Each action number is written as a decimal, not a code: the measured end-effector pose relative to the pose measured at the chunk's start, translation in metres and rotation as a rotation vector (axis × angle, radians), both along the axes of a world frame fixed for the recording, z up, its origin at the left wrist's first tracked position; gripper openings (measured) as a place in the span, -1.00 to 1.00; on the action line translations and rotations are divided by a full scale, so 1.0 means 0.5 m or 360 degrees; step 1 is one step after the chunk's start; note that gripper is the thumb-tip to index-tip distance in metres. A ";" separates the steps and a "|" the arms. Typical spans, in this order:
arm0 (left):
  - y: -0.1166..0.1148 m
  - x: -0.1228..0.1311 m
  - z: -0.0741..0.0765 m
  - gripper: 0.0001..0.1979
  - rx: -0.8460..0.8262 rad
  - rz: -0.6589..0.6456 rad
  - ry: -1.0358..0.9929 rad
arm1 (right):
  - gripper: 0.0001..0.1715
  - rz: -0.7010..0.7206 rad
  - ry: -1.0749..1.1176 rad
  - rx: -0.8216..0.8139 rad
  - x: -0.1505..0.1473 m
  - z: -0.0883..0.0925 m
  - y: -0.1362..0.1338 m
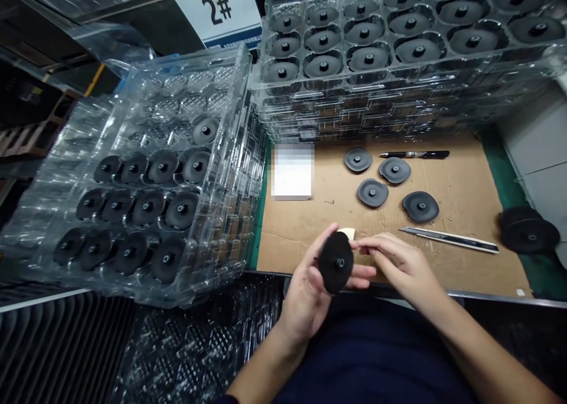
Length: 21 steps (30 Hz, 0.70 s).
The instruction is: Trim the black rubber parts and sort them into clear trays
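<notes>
My left hand point(305, 295) holds a black round disc point(335, 263) with a small hub in its middle, fingers wrapped round its edge, just above the near edge of the cardboard sheet point(460, 238). My right hand point(396, 261) is closed in a pinch at the disc's right rim; what it pinches is too small to name. A pale finger cot shows behind the disc. Several loose black discs point(372, 192) lie on the cardboard farther back.
A clear tray point(146, 173) partly filled with discs leans at the left. A stack of clear trays point(398, 55) holding discs stands at the back. A black pen point(414, 154), a utility knife point(449, 238), a white pad point(292, 172) and piled discs point(529, 233) lie around.
</notes>
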<state>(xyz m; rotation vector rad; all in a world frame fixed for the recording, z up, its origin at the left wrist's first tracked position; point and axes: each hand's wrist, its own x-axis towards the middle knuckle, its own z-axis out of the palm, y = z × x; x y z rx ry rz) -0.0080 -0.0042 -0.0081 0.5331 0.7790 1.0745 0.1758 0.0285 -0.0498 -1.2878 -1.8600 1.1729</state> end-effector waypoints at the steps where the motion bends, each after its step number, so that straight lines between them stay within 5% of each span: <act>1: -0.001 0.002 -0.003 -0.42 0.0212 0.0067 0.0273 | -0.71 -0.0043 -0.0001 0.0005 0.000 0.000 -0.002; 4: 0.004 0.004 -0.008 -0.28 0.0696 0.0139 0.0954 | -0.72 -0.0304 -0.0002 0.0096 0.004 0.009 -0.012; 8: 0.016 0.003 0.000 -0.17 0.0836 0.0054 0.1170 | -0.66 -0.0484 0.0200 0.0129 0.017 0.045 -0.026; 15: 0.011 0.007 0.003 0.07 0.0773 0.0001 0.1179 | -0.70 0.0166 0.0474 -0.0594 0.030 0.107 0.006; 21: 0.006 -0.005 -0.009 0.10 0.0676 -0.0347 0.0990 | -0.68 0.0523 0.0715 -0.1085 0.033 0.120 0.045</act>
